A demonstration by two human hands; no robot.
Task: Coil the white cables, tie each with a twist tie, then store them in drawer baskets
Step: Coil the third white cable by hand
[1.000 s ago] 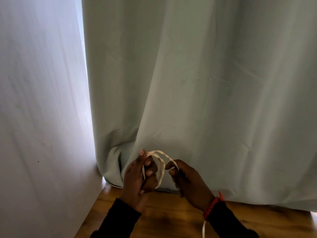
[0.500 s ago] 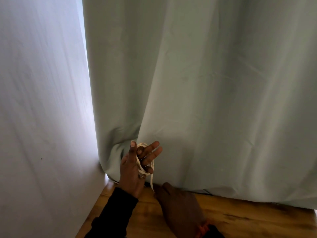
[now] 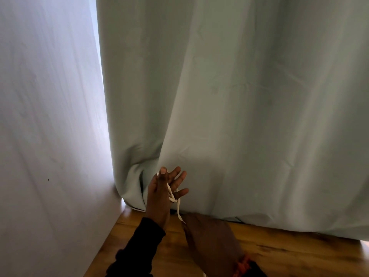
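White cable (image 3: 173, 194) looped around left hand (image 3: 159, 196), tail hanging down.

The right hand (image 3: 211, 238) is showing only as a motion-blurred back, its fingers tucked out of sight, so whether they are pinching the white cable (image 3: 178, 208) cannot be told. The cable's loops are lying partly hidden behind the left hand (image 3: 161, 194), and its lower end is disappearing behind the right hand. A red wristband (image 3: 242, 265) is blurring into the dark sleeve. The curtain (image 3: 239, 116) is covering the tabletop (image 3: 299, 256) at its far edge.
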